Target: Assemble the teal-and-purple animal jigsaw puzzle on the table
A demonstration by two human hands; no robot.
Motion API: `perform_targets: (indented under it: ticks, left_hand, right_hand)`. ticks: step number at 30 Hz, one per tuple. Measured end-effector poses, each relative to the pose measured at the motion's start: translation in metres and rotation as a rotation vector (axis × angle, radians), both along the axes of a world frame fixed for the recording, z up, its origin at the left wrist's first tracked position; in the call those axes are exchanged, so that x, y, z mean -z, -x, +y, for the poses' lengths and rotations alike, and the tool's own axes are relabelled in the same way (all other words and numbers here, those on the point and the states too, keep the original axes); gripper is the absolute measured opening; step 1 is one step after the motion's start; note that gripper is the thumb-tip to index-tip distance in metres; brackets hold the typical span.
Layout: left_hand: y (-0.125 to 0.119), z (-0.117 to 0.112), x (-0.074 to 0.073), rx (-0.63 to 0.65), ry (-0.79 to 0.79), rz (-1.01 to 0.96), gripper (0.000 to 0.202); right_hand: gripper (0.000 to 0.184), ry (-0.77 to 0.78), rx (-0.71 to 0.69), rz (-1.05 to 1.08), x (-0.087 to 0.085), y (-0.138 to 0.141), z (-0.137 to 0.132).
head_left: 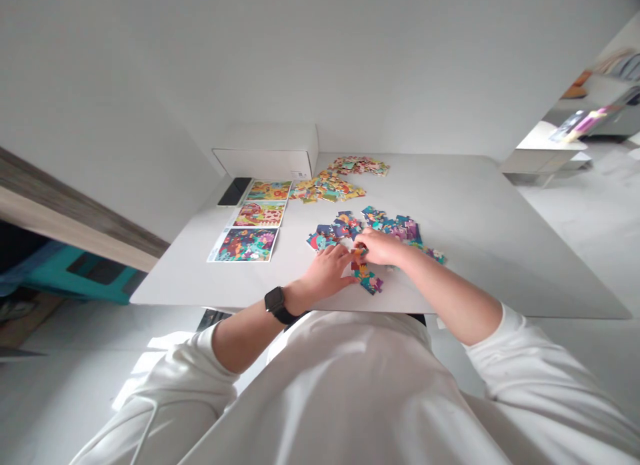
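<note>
My right hand (pixel 379 246) pinches a small jigsaw puzzle piece (pixel 359 252) with orange on it, low over the table. Close by, my left hand (pixel 327 273) lies with its fingers stretched out, fingertips at the edge of the dark blue puzzle pieces (pixel 345 226). A few joined pieces (pixel 369 280) in teal, orange and purple lie just below the two hands. More purple and teal pieces (pixel 407 229) spread out beyond my right hand. The fingers partly hide the pieces beneath them.
Three picture sheets (pixel 245 245) lie at the left, with a phone (pixel 235 191) behind them. A white box (pixel 265 163) stands against the wall. Yellow puzzle pieces (pixel 330 187) and a pink-red pile (pixel 359 165) lie toward the back of the white table (pixel 480 251).
</note>
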State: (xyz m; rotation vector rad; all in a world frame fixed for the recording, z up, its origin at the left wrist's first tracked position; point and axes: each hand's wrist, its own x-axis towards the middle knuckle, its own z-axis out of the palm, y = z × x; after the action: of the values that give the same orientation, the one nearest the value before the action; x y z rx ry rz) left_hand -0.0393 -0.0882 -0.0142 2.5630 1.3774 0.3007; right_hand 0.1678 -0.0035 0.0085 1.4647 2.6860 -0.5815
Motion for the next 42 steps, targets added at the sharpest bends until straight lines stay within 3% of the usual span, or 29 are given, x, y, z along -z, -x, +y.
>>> perform_targets:
  ticks: [9,13,16,19,24,30,32,36,42]
  left_hand:
    - [0.0,0.001,-0.001,0.007,-0.035,0.001,0.034]
    - [-0.006,0.006,0.002,0.045,-0.048,-0.011,0.042]
    - [-0.014,0.015,0.005,0.084,-0.061,-0.053,0.043]
    - [-0.027,0.028,0.005,0.086,-0.074,-0.055,0.048]
    - [-0.045,0.05,0.003,0.055,-0.081,0.026,0.038]
    - [-0.023,0.079,0.007,-0.108,-0.184,-0.024,0.04]
    - [-0.011,0.09,0.013,-0.152,-0.215,-0.07,0.05]
    - [-0.002,0.102,0.026,-0.154,-0.131,-0.079,0.063]
    - [-0.011,0.106,0.034,0.033,-0.086,-0.211,0.062]
  right_hand:
    - [0.013,0.118,0.081,0.157,-0.009,-0.017,0.017]
    - [0.015,0.096,0.304,0.257,-0.005,-0.044,0.033]
    - [0.021,0.011,0.489,0.215,-0.004,-0.068,0.041]
    - [0.022,-0.017,0.537,0.177,-0.004,-0.088,0.041]
    - [0.024,-0.143,0.497,0.147,0.001,-0.132,0.017]
    - [0.076,-0.141,0.322,0.043,0.029,-0.189,-0.042]
    - [0.082,-0.18,0.291,0.026,0.044,-0.189,-0.056]
    - [0.076,-0.303,0.308,0.024,0.07,-0.163,-0.06]
    - [0.073,-0.308,0.209,0.198,0.076,-0.123,-0.031]
